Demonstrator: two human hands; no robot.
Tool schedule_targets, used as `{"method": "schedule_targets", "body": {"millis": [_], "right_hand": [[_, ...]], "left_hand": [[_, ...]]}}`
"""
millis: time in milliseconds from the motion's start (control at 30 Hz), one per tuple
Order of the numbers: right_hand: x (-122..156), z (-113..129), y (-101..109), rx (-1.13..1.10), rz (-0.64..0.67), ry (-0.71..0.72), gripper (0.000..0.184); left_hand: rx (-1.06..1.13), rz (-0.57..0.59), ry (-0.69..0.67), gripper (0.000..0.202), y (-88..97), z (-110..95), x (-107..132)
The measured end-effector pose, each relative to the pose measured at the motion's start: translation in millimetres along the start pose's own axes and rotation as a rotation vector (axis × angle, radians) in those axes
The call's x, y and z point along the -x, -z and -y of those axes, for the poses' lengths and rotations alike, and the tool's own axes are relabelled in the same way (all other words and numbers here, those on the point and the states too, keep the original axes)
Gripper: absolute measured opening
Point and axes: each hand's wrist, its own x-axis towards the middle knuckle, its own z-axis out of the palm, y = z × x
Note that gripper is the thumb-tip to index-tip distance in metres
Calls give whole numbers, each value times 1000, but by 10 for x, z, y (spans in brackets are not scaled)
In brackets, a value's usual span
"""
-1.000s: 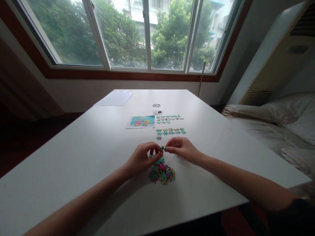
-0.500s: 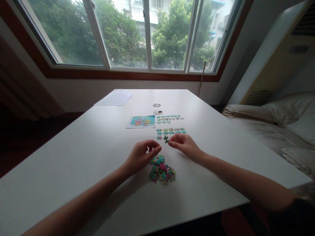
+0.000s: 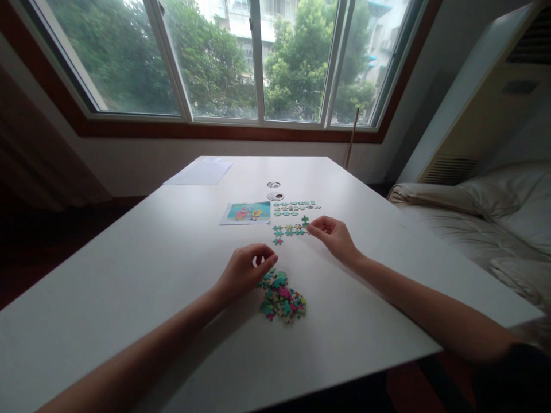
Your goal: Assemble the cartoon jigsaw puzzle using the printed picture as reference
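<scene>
My right hand pinches a green jigsaw puzzle piece between thumb and fingertips, raised over the right part of the nearer rows of puzzle pieces. That hand hides some pieces at the rows' right end. My left hand is curled with the thumb against the bent fingers, and no piece shows in it. It hovers at the upper left edge of a heap of mixed puzzle pieces. Farther back are more rows of pieces, beside a picture sheet with cartoon figures.
All of this lies on a long white table. Two small round items sit behind the rows, and white paper lies at the far left corner. A pale sofa stands to the right, and a window is beyond the table.
My right hand has moved right and away from me with the green puzzle piece, from below the nearer rows to above their right part. My left hand has shifted slightly left.
</scene>
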Motion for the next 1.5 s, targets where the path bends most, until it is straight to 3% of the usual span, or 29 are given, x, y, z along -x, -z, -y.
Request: {"method": "schedule_targets", "body": {"millis": [100,200,367,533,767,1233,1400,1500], "right_hand": [[-199,-59,50,298,53,40,28],[-497,-184,91,546,64,-23,26],[-913,-413,123,680,102,-134,24],[-1078,-463,118,818,233,-158,17],[-1122,-418,58,925,294,-14,19],[-1164,-429,12,922,255,52,17],[-954,-215,-46,865,258,146,17],[-655,-31,-122,776,368,241,12]], "left_hand": [[-8,-21,-10,21,29,26,-15],[-17,-43,-25,21,68,66,-28],[-38,-58,-27,20,94,128,-34],[-49,-58,-19,20,90,159,-33],[-47,-60,-21,20,112,118,-46],[-54,-56,-22,19,127,105,-37],[-67,-55,6,20,135,107,-62],[-93,-46,49,20,127,142,-94]]}}
